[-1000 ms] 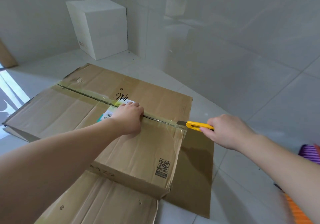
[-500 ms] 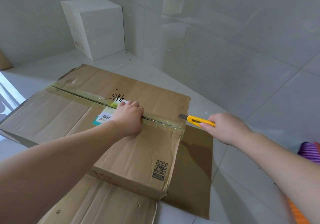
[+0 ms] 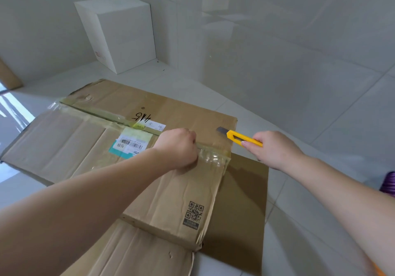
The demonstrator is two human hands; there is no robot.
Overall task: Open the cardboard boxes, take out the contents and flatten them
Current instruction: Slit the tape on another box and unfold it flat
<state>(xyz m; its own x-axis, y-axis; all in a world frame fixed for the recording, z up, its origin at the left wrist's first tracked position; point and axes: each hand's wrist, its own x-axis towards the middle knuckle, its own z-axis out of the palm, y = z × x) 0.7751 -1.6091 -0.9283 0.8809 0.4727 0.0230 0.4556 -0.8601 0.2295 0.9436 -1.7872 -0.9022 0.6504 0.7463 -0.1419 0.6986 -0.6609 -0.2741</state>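
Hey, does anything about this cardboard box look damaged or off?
Yes. The cardboard box is dented and torn at its far left corner, its near panel is creased, and the clear tape by the left hand is wrinkled.

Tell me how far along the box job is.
Early. Flat cardboard sheets already lie under the brown box. In hand: left hand holds down its taped seam, right hand holds the yellow knife at its end. Emptying, flattening and the white box remain.
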